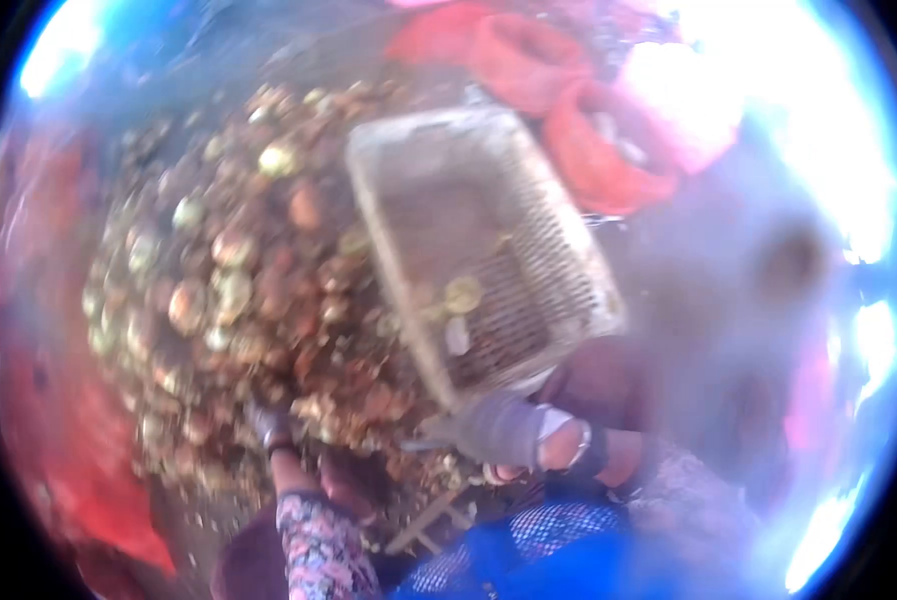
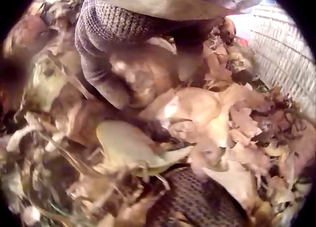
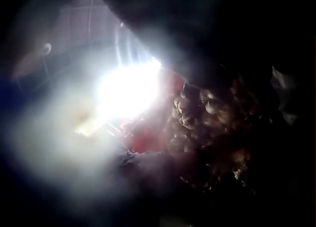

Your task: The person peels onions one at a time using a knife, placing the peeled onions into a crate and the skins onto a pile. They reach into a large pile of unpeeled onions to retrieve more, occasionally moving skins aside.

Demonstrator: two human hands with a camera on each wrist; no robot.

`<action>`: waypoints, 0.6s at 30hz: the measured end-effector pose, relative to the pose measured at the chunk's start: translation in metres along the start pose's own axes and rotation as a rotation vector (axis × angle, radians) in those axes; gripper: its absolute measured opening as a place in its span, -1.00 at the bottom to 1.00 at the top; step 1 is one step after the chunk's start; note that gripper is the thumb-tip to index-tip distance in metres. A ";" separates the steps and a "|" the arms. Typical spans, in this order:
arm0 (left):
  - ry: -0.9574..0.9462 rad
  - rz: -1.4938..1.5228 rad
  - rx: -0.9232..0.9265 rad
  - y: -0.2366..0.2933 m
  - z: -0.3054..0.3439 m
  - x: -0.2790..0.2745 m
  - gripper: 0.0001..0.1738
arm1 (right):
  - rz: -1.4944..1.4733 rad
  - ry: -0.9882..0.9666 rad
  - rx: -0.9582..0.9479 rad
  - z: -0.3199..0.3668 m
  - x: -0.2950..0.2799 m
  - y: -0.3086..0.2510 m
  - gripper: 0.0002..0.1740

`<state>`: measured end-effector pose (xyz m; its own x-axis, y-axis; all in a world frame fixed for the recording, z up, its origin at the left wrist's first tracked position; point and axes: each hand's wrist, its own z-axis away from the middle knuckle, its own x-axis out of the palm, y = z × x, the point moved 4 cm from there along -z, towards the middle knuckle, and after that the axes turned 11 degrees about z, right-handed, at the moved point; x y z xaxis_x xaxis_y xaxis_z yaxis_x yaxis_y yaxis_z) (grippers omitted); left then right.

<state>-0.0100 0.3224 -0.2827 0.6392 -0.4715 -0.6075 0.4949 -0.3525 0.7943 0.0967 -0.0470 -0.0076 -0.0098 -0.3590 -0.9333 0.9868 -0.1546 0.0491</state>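
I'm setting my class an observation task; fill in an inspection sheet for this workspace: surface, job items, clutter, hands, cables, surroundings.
Surface: floor partly covered by the onion pile.
Job items: onion in hand; pale crate beside the pile, a few pieces inside.
Clutter: loose skins around the onion.
Hands: both gloved; left hand grips the onion, right hand near the crate, grip blurred.
Cables: nothing seen.
Surroundings: red sacks beyond the crate; strong glare at right.

Onions (image 1: 234, 248) were golden brown and pale green, the crate (image 1: 389, 255) dirty cream, the sacks (image 1: 609, 160) orange-red, the gloves (image 1: 494, 428) grey, the left sleeve (image 1: 319, 545) mottled pink and black.
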 end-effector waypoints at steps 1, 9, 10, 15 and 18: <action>-0.074 -0.149 -0.097 -0.004 -0.008 0.001 -0.04 | 0.161 0.083 0.012 0.003 -0.005 -0.004 -0.29; -0.706 2.165 -0.939 0.030 0.021 0.035 -0.21 | -0.551 0.185 0.028 -0.028 0.060 0.012 -0.57; -0.672 1.934 -0.808 0.049 0.023 0.044 -0.31 | -0.518 0.275 0.106 -0.016 0.017 0.013 -0.59; -0.614 1.600 -0.251 0.171 0.041 0.020 -0.49 | -0.869 0.786 0.208 -0.004 -0.028 0.031 -0.53; -0.662 1.457 0.063 0.307 0.088 -0.034 -0.17 | -1.488 0.578 0.390 0.016 -0.059 0.030 -0.58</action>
<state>0.0687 0.1595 -0.0176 0.1576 -0.6647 0.7303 -0.3153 0.6670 0.6751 0.1248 -0.0451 0.0545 -0.7083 0.6654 -0.2355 0.0668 -0.2690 -0.9608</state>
